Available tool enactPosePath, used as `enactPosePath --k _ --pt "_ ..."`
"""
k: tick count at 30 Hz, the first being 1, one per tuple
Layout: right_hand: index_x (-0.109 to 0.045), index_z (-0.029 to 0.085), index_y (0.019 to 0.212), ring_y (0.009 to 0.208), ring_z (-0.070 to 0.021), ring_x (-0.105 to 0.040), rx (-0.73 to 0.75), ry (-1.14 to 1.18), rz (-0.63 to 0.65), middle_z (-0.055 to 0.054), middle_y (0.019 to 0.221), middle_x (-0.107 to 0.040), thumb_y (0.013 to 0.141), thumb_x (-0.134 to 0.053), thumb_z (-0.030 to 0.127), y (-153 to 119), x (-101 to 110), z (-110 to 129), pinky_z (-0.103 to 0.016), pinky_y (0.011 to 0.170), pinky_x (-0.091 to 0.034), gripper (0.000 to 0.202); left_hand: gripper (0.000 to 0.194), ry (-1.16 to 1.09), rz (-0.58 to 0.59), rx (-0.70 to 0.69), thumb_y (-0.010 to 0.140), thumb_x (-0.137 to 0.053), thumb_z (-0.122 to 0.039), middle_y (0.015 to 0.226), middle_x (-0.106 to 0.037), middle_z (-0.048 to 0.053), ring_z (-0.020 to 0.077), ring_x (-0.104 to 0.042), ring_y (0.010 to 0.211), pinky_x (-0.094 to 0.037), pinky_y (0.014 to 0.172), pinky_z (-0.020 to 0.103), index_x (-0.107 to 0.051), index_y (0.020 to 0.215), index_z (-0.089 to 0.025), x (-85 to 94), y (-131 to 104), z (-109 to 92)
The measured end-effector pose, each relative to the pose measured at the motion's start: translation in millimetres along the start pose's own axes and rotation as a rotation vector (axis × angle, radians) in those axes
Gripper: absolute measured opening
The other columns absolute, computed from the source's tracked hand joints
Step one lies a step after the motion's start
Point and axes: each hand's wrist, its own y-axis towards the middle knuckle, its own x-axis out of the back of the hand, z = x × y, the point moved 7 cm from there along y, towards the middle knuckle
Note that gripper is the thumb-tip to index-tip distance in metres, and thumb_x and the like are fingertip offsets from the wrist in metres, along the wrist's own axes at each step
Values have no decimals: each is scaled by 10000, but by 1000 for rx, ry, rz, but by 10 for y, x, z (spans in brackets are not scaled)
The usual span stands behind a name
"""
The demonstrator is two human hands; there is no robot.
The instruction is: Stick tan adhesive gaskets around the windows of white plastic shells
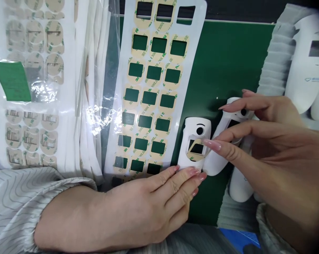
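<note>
A white handheld device [184,155] with a round black sensor and a small window lies on the green mat [214,63]. My left hand [151,201] rests over its lower end, fingers extended together and pressing on it. My right hand [254,141] pinches the edge of a tan adhesive ring [193,156] between thumb and index finger; the ring sits partly lifted around the device's window. Behind the right hand's fingers, a second white device [214,164] touches the first. Left of the devices lies a white sheet [184,102] with rows of tan adhesive rings.
Plastic-wrapped sheets of adhesive rings [66,98] fill the left side, with a green label [12,81] on top. At the right, more white devices [302,70] lie on grey ribbed foam [270,63]. Another white device [240,185] lies below my right hand.
</note>
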Motion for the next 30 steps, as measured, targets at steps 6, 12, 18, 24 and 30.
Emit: enactPosePath --k 6,12,18,24,30 --pt "-665 315 684 1303 -234 -492 84 -90 4 54 1190 -592 756 -750 411 -12 8 35 -408 1049 -409 147 424 -6 -28 -3 993 -350 -219 1443 -473 189 308 -465 1337 -404 1107 396 -530 1339 -52 17 1 13" --pt "-663 306 705 1296 -222 -503 106 -135 -1 55 1187 -594 769 -741 421 -6 -18 61 -402 1045 -429 153 432 6 -33 -2 991 -341 -221 1432 -487 184 314 -461 1338 -377 1129 407 -531 1339 -51 17 -13 -1" --pt "-671 314 737 1282 -229 -523 156 -198 -36 71 1175 -605 770 -737 433 -31 -4 70 -384 883 -521 140 403 -38 -11 -4 980 -339 -214 1445 -483 148 327 -406 1374 -279 1169 481 -575 1290 -108 6 5 13" --pt "-676 305 725 1265 -220 -540 187 -262 -17 36 1148 -629 809 -696 437 -25 11 128 -321 707 -550 158 339 -75 -5 12 961 -413 -250 1447 -476 103 381 -402 1365 -183 1179 497 -607 1234 -191 7 28 82" --pt "-668 310 714 1271 -251 -535 169 -261 -20 24 1161 -622 811 -685 466 -23 -12 130 -384 864 -570 184 330 -100 -9 18 955 -409 -229 1443 -469 120 413 -403 1354 -123 1175 536 -600 1220 -181 8 13 65"
